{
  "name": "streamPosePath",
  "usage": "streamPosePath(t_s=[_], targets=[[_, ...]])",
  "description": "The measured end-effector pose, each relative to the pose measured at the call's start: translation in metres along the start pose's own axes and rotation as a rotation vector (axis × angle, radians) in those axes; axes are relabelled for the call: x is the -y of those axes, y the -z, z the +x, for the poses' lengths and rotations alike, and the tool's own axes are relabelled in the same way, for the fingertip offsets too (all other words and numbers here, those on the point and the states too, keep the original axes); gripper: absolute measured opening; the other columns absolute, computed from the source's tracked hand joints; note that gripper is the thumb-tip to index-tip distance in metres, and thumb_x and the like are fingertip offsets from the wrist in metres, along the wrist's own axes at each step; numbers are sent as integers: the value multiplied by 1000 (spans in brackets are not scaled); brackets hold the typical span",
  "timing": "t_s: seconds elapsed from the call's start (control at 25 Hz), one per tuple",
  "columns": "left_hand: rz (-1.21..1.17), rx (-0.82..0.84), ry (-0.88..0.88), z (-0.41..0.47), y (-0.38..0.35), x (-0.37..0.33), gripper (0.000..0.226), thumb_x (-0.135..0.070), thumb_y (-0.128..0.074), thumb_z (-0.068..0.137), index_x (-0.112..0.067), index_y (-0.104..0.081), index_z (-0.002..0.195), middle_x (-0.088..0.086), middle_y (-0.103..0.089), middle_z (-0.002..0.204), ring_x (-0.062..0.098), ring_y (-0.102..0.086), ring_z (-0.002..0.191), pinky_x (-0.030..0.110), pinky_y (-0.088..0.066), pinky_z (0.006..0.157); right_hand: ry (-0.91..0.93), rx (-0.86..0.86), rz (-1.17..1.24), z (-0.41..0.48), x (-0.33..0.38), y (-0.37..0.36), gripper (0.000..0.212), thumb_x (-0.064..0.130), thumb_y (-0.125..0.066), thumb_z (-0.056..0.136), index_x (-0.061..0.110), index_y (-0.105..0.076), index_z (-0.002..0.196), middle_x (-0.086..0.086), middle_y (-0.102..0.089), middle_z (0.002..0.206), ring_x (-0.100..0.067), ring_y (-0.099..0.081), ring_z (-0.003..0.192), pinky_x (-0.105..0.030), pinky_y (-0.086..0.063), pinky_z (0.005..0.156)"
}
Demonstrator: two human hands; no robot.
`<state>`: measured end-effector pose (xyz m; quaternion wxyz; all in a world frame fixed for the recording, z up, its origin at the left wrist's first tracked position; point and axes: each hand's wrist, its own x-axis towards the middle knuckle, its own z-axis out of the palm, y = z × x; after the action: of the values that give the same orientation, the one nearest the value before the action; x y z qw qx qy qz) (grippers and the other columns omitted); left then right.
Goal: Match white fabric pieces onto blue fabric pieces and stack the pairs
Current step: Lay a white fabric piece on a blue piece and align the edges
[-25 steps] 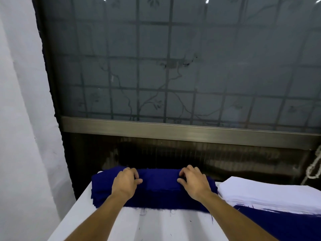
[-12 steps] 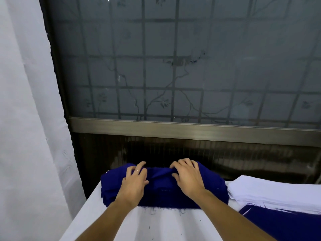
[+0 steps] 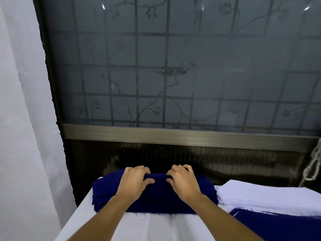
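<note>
1. Head view, the blue: the blue fabric stack (image 3: 156, 200) sits along the far edge of the tabletop (image 3: 156, 226), toward its far left corner. It lies squared up there, I judge, so single pieces can be peeled off the top.
2. Head view, my hands: my left hand (image 3: 134, 181) and right hand (image 3: 184, 182) rest side by side on the stack's top, a narrow gap between them. The fingers (image 3: 139, 169) of each hand curl over the far side and the thumbs press in from the near side, pinching up a ridge of the top blue layer. Two hands, I reckon, keep the cloth flat as it lifts. I cannot tell how many layers are caught.
3. Head view, the white: the white fabric stack (image 3: 269, 195) lies just beside the blue stack, toward the right edge, within easy reach for matching.
4. Head view, near right corner: a flat blue piece (image 3: 278, 225) lies in front of the white stack, probably the place where pairs go.
</note>
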<state>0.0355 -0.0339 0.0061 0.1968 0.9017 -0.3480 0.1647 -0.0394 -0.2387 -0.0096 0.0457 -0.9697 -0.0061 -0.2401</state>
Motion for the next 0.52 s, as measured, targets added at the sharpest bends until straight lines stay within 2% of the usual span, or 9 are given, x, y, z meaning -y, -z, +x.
streamPosePath(t_s=[0.08, 0.28, 0.44, 0.52], targets=[[-6, -12, 11, -2, 6, 6, 22, -53, -57, 96, -36, -64, 110, -16, -63, 103, 8, -57, 102, 32, -43, 105, -64, 29, -11, -9, -14, 5, 27, 38, -48, 103, 31, -66, 122, 11, -59, 117, -11, -49, 116, -35, -25, 113], [245, 108, -19, -17, 21, 29, 40, -54, -57, 95, -35, -62, 130, -14, -63, 115, 8, -55, 110, 32, -35, 111, -206, 3, 13, -33, -48, 30, 25, 42, -50, 102, 34, -70, 115, 14, -68, 111, -8, -51, 115, -32, -27, 109], [240, 42, 73, -33, 34, 39, 36, -52, -56, 97, -35, -63, 127, -16, -64, 115, 5, -56, 108, 33, -38, 108, -294, -19, 14, -57, -69, 53, 25, 43, -51, 102, 35, -68, 118, 10, -69, 109, -10, -55, 110, -31, -31, 107], [214, 21, 125, -40, 44, 40, 33, -51, -56, 97, -35, -64, 125, -16, -66, 111, 5, -58, 106, 32, -40, 107, -365, -10, 49, -71, -78, 65, 26, 44, -53, 101, 34, -68, 119, 9, -69, 111, -13, -59, 109, -31, -39, 104]])
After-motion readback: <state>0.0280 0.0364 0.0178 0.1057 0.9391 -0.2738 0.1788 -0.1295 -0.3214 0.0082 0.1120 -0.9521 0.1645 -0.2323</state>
